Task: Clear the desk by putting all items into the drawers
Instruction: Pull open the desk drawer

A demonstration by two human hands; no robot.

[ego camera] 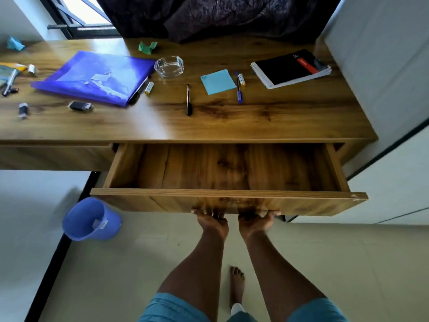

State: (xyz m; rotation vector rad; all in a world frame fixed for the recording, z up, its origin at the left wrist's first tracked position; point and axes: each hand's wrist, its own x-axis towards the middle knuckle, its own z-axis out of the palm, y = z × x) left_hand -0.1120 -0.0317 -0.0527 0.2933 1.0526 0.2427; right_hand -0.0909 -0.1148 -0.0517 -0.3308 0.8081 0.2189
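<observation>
The right-hand wooden drawer (228, 193) stands pulled out, and nothing lies inside it. My left hand (212, 223) and my right hand (256, 221) both grip the bottom edge of its front panel from below, side by side. On the desk (290, 117) lie a blue plastic folder (95, 76), a glass ashtray (169, 66), a black pen (189, 99), a light blue sticky pad (217, 81), a blue pen (239, 88), two small batteries (148, 87) and a black spiral notebook (290, 67).
More small items lie at the desk's left end: markers (9, 83), a black lighter-like object (80, 106), crumpled green paper (147, 46) and teal paper (15, 44). A second drawer (55, 156) on the left is closed. A blue bin (89, 219) stands on the floor, white cabinets (383, 66) at right.
</observation>
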